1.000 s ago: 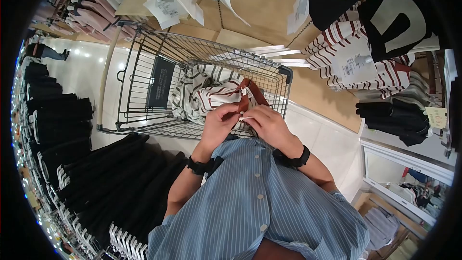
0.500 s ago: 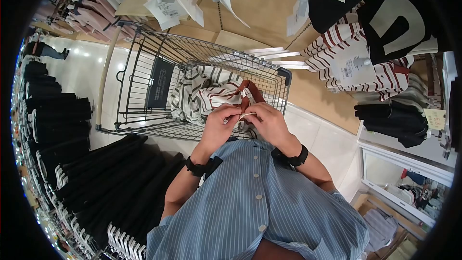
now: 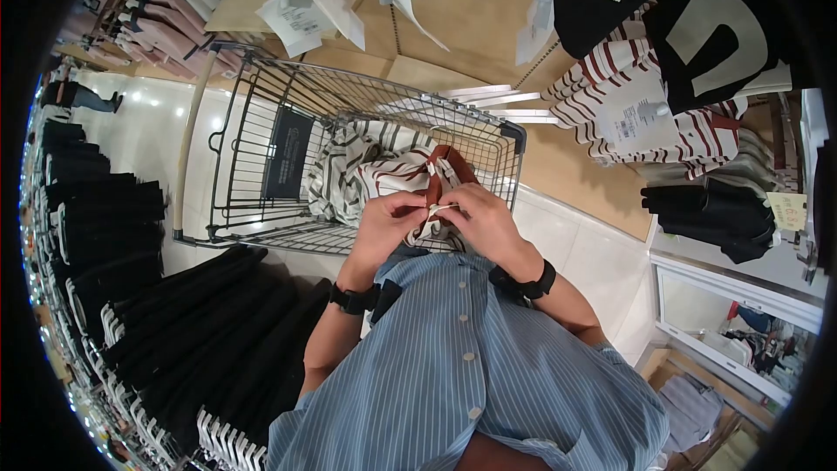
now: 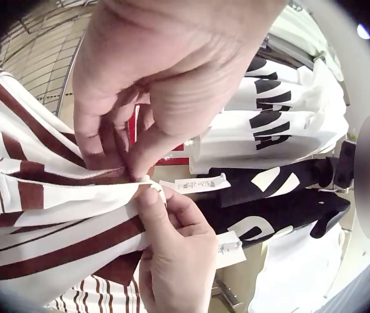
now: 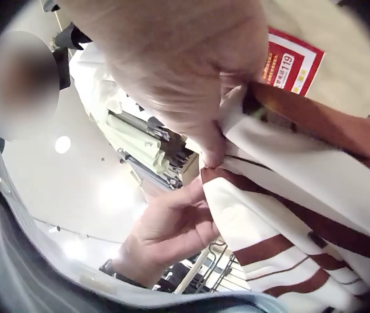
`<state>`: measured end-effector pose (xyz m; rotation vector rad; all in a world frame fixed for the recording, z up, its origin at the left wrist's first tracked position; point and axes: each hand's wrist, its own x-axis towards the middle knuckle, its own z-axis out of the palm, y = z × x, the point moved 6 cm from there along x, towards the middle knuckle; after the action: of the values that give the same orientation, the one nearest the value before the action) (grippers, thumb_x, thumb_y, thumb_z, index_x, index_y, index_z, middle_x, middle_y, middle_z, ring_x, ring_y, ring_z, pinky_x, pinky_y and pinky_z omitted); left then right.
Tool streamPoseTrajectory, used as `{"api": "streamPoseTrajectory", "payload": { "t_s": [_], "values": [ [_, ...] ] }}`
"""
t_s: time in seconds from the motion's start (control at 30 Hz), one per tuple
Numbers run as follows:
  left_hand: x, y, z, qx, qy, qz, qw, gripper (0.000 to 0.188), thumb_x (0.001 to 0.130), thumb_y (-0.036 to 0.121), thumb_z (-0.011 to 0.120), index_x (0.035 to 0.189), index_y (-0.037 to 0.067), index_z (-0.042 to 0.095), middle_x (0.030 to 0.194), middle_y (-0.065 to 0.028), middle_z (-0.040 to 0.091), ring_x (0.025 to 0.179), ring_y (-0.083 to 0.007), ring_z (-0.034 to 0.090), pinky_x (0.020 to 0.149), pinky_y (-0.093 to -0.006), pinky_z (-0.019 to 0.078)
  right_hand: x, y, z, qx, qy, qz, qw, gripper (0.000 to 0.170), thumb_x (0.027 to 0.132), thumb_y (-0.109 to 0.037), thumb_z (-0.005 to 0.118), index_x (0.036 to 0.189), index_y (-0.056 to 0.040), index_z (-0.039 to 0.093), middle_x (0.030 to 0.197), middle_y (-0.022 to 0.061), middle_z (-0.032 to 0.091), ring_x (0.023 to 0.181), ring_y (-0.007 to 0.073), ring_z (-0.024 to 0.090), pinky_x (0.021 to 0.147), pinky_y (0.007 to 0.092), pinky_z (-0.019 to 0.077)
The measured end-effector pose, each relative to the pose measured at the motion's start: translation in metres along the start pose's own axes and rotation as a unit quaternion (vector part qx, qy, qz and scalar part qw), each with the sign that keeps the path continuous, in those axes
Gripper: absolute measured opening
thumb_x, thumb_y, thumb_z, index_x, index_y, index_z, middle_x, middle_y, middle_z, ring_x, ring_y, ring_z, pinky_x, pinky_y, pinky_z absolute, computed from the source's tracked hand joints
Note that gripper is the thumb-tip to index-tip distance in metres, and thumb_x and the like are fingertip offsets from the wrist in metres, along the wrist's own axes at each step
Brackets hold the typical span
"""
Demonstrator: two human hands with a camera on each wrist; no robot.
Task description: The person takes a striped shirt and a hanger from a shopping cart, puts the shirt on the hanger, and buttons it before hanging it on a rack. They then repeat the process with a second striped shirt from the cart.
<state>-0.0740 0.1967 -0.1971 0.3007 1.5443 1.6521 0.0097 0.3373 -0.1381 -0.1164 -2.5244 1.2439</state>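
Observation:
A white shirt with brown stripes [image 3: 388, 176] and a brown collar [image 3: 455, 162] lies partly in the shopping cart, its front edge drawn up toward the person. My left hand [image 3: 384, 228] pinches one side of that front edge between thumb and fingers. Close beside it, my right hand [image 3: 490, 225] pinches the other side, the two sets of fingertips nearly meeting. In the left wrist view, the right thumb and fingers [image 4: 156, 218] hold the white edge of the striped cloth [image 4: 61, 241]. Underneath the shirt is a white garment with dark stripes [image 3: 330, 176].
The shopping cart [image 3: 240, 148] stands in front of the person. Black garments [image 3: 200, 323] hang on the left. Striped shirts [image 3: 602, 87] and black tops [image 3: 724, 44] hang at the right, below a shelf panel [image 3: 471, 17]. Another person's leg [image 3: 96, 100] shows far left.
Both hands have shifted slightly left with the shirt's front edge, still pinching it. The brown collar has moved a little, and the cart has stayed in place.

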Motion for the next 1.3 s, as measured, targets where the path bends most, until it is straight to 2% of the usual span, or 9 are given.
{"api": "streamPoseTrajectory", "payload": {
  "t_s": [0.2, 0.6, 0.7, 0.8, 0.9, 1.0, 1.03, 1.13, 1.3],
  "values": [
    [-0.002, 0.002, 0.000, 0.090, -0.004, -0.005, 0.996, 0.016, 0.085, -0.002, 0.069, 0.100, -0.005, 0.068, 0.092, -0.0055, 0.068, 0.080, -0.0077, 0.062, 0.071, -0.0211, 0.0503, -0.004, 0.004, 0.003, -0.008, -0.009, -0.006, 1.000, 0.015, 0.079, -0.009, 0.073, 0.089, -0.0045, 0.063, 0.084, 0.0088, 0.063, 0.078, 0.0268, 0.063, 0.068, 0.0351, 0.0514],
    [0.003, 0.011, 0.009, 0.172, -0.036, 0.092, 0.980, 0.012, 0.085, -0.006, 0.066, 0.097, -0.004, 0.068, 0.094, -0.0057, 0.066, 0.083, -0.0099, 0.062, 0.072, -0.0219, 0.0497, 0.000, 0.019, -0.002, 0.002, -0.031, 0.064, 0.997, 0.020, 0.077, -0.013, 0.076, 0.091, -0.0032, 0.065, 0.085, 0.0102, 0.064, 0.074, 0.0275, 0.063, 0.062, 0.0338, 0.0526],
    [-0.001, 0.010, 0.005, 0.114, -0.038, 0.068, 0.990, 0.012, 0.087, -0.005, 0.065, 0.098, -0.003, 0.068, 0.095, -0.0047, 0.066, 0.082, -0.0093, 0.061, 0.071, -0.0213, 0.0490, -0.002, 0.023, -0.004, 0.025, -0.036, 0.091, 0.995, 0.025, 0.074, -0.017, 0.080, 0.089, -0.0032, 0.065, 0.084, 0.0095, 0.064, 0.077, 0.0270, 0.063, 0.065, 0.0334, 0.0520],
    [-0.002, -0.003, -0.001, -0.008, -0.029, -0.012, 0.999, 0.014, 0.088, -0.003, 0.065, 0.102, -0.003, 0.067, 0.093, -0.0040, 0.066, 0.080, -0.0076, 0.059, 0.069, -0.0217, 0.0477, 0.002, 0.027, -0.007, 0.049, -0.050, 0.056, 0.996, 0.024, 0.074, -0.016, 0.080, 0.089, -0.0037, 0.066, 0.085, 0.0080, 0.065, 0.087, 0.0261, 0.063, 0.075, 0.0334, 0.0505],
    [-0.008, 0.003, -0.012, -0.009, -0.011, 0.013, 1.000, 0.015, 0.090, -0.002, 0.064, 0.104, -0.002, 0.067, 0.093, -0.0026, 0.066, 0.080, -0.0058, 0.058, 0.070, -0.0209, 0.0478, -0.005, 0.049, -0.011, 0.053, -0.030, 0.005, 0.998, 0.020, 0.076, -0.013, 0.079, 0.090, -0.0043, 0.067, 0.087, 0.0063, 0.067, 0.097, 0.0250, 0.061, 0.085, 0.0334, 0.0470],
    [-0.013, 0.000, -0.009, -0.036, -0.048, 0.007, 0.998, 0.014, 0.090, -0.001, 0.064, 0.104, -0.002, 0.066, 0.091, -0.0021, 0.066, 0.079, -0.0062, 0.058, 0.070, -0.0204, 0.0477, -0.010, 0.047, -0.013, 0.110, -0.033, -0.006, 0.993, 0.016, 0.080, -0.011, 0.074, 0.091, -0.0043, 0.065, 0.085, 0.0058, 0.064, 0.088, 0.0227, 0.060, 0.079, 0.0312, 0.0465],
    [-0.015, 0.000, -0.006, -0.034, -0.058, -0.020, 0.998, 0.013, 0.091, -0.001, 0.064, 0.104, -0.002, 0.066, 0.092, -0.0021, 0.066, 0.081, -0.0064, 0.059, 0.071, -0.0202, 0.0477, -0.014, 0.051, -0.009, 0.177, -0.043, 0.084, 0.980, 0.012, 0.084, -0.009, 0.070, 0.091, -0.0030, 0.064, 0.087, 0.0059, 0.063, 0.088, 0.0220, 0.060, 0.080, 0.0306, 0.0462],
    [-0.013, -0.004, -0.007, -0.026, -0.047, -0.015, 0.998, 0.013, 0.091, -0.001, 0.063, 0.104, -0.002, 0.065, 0.093, -0.0020, 0.067, 0.082, -0.0067, 0.060, 0.072, -0.0203, 0.0482, -0.015, 0.044, -0.011, 0.244, -0.007, 0.129, 0.961, 0.010, 0.086, -0.008, 0.068, 0.091, -0.0019, 0.062, 0.089, 0.0055, 0.062, 0.086, 0.0206, 0.060, 0.079, 0.0313, 0.0465],
    [-0.011, -0.009, -0.012, 0.025, -0.066, -0.008, 0.997, 0.016, 0.089, -0.001, 0.064, 0.105, 0.000, 0.065, 0.098, -0.0026, 0.065, 0.084, -0.0075, 0.057, 0.076, -0.0225, 0.0472, -0.012, -0.016, -0.023, 0.106, -0.062, -0.044, 0.991, 0.009, 0.084, -0.006, 0.069, 0.090, -0.0010, 0.064, 0.087, 0.0095, 0.062, 0.078, 0.0258, 0.060, 0.070, 0.0327, 0.0502]
  ]
}}
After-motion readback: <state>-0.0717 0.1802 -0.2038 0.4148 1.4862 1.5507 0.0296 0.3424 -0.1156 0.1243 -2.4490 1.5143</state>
